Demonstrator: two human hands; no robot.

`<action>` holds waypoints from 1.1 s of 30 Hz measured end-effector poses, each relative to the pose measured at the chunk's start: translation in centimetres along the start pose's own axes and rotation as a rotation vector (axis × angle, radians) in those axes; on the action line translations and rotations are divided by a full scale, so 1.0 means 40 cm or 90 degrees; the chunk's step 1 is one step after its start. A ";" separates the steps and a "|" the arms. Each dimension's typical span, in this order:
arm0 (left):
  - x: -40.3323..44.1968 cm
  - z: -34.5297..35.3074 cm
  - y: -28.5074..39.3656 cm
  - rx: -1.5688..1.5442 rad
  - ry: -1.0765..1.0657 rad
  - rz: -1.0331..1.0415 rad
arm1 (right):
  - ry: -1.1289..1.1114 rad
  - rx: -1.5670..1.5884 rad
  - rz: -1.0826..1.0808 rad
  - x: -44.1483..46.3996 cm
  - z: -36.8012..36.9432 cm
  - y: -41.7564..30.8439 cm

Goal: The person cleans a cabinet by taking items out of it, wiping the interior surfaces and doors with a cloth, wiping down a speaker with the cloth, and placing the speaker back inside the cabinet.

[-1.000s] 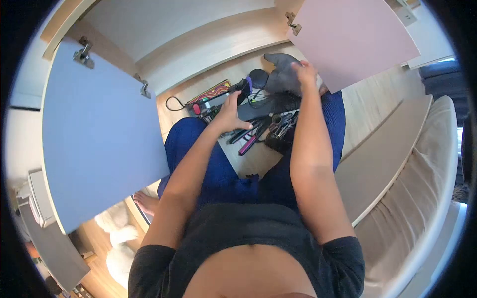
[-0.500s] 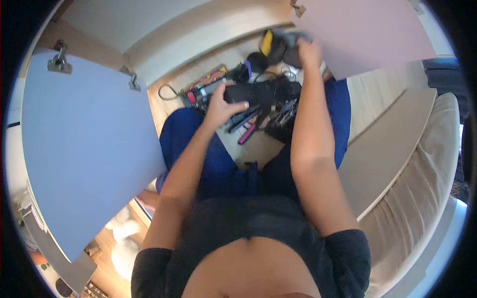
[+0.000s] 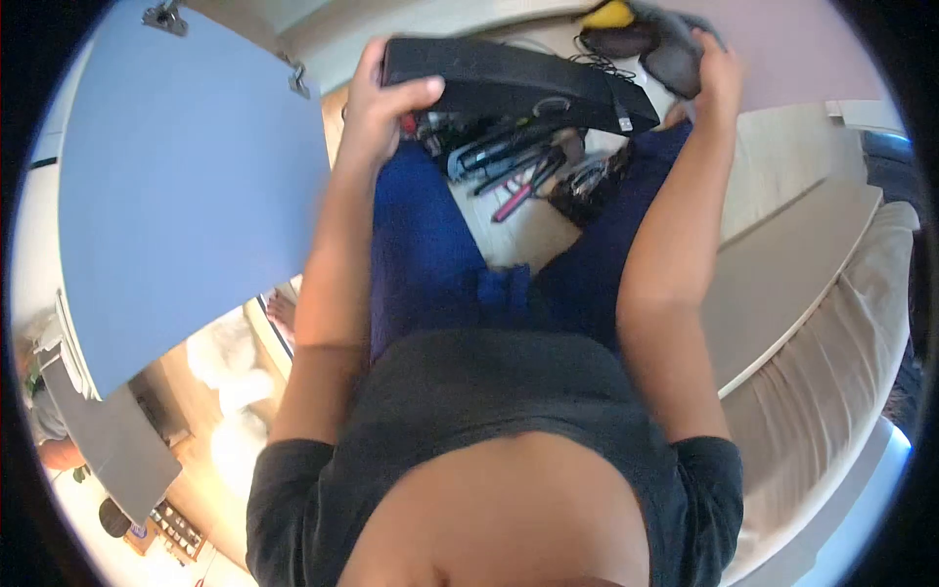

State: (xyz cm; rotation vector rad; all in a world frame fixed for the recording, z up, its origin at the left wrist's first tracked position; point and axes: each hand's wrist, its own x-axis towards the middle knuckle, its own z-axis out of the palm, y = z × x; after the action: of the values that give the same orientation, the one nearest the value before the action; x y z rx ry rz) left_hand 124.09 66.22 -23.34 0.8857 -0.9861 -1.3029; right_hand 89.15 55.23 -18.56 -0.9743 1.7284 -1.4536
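Observation:
My left hand (image 3: 383, 98) grips the left end of a long black box (image 3: 489, 80), thumb on its near side. A cable with a light plug end lies against the box's right end. At the upper right my right hand (image 3: 717, 73) holds a grey cloth item (image 3: 675, 61) with a yellow patch, its fingers partly blurred. Below the box, between my knees, lie a pink and black styling tool (image 3: 514, 201), more dark tools and a black container of small items (image 3: 589, 191).
A blue-white cabinet door (image 3: 186, 196) stands open at the left, a pinkish door (image 3: 802, 49) at the upper right. To the right are a beige board (image 3: 797, 274) and a wrinkled cushion (image 3: 831, 391). White fluffy things (image 3: 235, 391) lie at lower left.
The black box has come up off the floor in my left hand, over the tools. My right hand has moved right with the grey item. The view has shifted.

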 end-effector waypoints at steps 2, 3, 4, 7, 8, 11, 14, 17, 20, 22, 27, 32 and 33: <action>-0.022 -0.007 -0.022 -0.104 0.056 0.015 | 0.027 -0.038 -0.047 -0.057 0.016 -0.021; -0.030 -0.012 -0.038 -0.149 0.067 0.017 | 0.037 -0.047 -0.066 -0.075 0.018 -0.029; -0.034 -0.018 -0.049 -0.195 0.078 0.021 | 0.043 0.029 -0.056 -0.077 0.023 -0.036; -0.031 -0.021 -0.056 -0.165 0.088 0.050 | 0.063 0.218 -0.064 -0.068 0.034 -0.058; -0.022 -0.024 -0.054 -0.165 0.079 0.060 | 0.084 0.316 -0.070 -0.079 0.032 -0.079; -0.003 -0.031 -0.061 -0.095 0.079 0.077 | 0.133 0.298 -0.086 -0.096 0.030 -0.114; 0.012 -0.041 -0.064 -0.093 0.076 0.072 | 0.239 0.208 -0.125 -0.065 0.030 -0.083; 0.012 -0.039 -0.061 -0.081 0.085 0.059 | 0.083 0.284 -0.088 -0.122 0.056 -0.109; 0.016 -0.028 -0.060 -0.063 0.085 0.062 | -0.067 0.254 -0.104 -0.167 0.082 -0.126; 0.024 -0.016 -0.062 -0.050 0.081 0.068 | -0.056 0.056 -0.191 -0.233 0.142 -0.128; 0.058 -0.007 -0.114 0.057 0.045 0.062 | -0.344 -0.233 -0.381 -0.453 0.322 -0.110; 0.017 0.014 -0.098 -0.096 0.118 0.053 | -0.257 -0.307 -0.547 -0.417 0.349 0.006; 0.005 -0.016 -0.093 -0.088 0.070 0.038 | -0.200 -0.353 -0.527 -0.381 0.336 0.022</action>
State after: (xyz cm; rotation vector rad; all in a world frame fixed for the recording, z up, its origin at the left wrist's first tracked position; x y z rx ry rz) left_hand 123.38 65.71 -27.03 0.8081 -0.8204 -1.2430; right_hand 108.17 61.98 -21.11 -2.2796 1.5759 -1.1545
